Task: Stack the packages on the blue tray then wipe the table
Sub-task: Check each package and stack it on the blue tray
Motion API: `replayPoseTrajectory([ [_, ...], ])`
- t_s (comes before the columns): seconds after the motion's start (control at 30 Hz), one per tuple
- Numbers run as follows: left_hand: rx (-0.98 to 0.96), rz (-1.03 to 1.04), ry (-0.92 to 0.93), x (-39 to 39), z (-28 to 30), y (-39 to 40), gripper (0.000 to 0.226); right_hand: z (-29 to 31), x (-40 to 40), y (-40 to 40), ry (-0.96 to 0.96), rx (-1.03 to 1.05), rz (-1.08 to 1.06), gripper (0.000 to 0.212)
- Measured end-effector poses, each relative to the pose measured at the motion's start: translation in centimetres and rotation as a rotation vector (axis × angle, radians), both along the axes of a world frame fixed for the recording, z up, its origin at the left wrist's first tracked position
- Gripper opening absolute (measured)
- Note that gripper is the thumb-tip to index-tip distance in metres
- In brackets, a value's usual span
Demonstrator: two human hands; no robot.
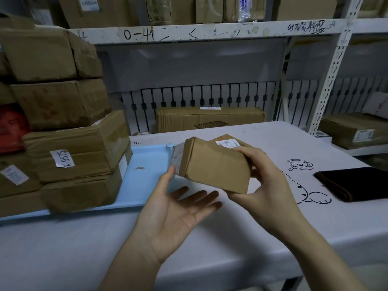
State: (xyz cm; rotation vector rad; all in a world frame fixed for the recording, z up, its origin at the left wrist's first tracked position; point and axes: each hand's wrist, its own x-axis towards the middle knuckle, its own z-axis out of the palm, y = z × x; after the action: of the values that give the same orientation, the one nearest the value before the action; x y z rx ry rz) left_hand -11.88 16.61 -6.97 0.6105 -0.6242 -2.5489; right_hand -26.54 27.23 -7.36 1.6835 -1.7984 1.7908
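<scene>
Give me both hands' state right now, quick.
Left hand: open, palm up below the small cardboard package, thumb touching its end.
Right hand: gripping that package, held above the table.

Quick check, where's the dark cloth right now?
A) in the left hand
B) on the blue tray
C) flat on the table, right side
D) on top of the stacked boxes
C: the cloth lies folded on the table at the right, apart from both hands; the right hand grips a box, and the left hand is open, palm up.
</scene>
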Motion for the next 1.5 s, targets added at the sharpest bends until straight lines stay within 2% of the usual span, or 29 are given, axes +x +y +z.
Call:
replayPoseTrajectory([
  [0.17, -0.136, -0.018, 0.052, 0.2, 0.6, 0.0, 0.058, -1.2, -0.6, -0.1, 0.217, 0.063, 0.036, 0.066],
  [0.27, -0.184, 0.017, 0.055, 0.3, 0.6, 0.1, 0.055, -1.6, -0.6, 0.3, 0.179, 0.142, 0.110, 0.067],
  [0.5, -0.280, -0.057, 0.049, 0.6, -0.8, -0.3, 0.052, -2.1, -0.6, 0.6, 0.088, 0.177, 0.120, 0.043],
  [0.87, -0.364, -0.057, 0.081, 0.8, -2.1, -0.9, 0.057, -1.7, -0.1, 1.1, 0.040, 0.253, 0.151, 0.034],
  [1.0, -0.384, -0.018, 0.042, 0.5, -2.1, -0.8, 0.069, -1.8, 0.3, 0.6, 0.120, 0.263, -0.009, 0.045],
  [1.13, -0.472, 0.103, -0.059, 0.0, -1.5, 0.1, 0.055, -1.9, 1.0, -0.2, 0.190, 0.298, -0.101, 0.070],
  [1.33, -0.681, 0.158, -0.156, -0.4, -0.4, 1.8, 0.048, -1.5, 2.3, -0.4, -0.005, 0.440, 0.074, 0.095],
  [1.5, -0.874, 0.175, -0.246, -0.6, -0.6, 1.7, 0.059, -1.5, 2.6, -0.8, -0.329, 0.335, 0.131, 0.079],
])
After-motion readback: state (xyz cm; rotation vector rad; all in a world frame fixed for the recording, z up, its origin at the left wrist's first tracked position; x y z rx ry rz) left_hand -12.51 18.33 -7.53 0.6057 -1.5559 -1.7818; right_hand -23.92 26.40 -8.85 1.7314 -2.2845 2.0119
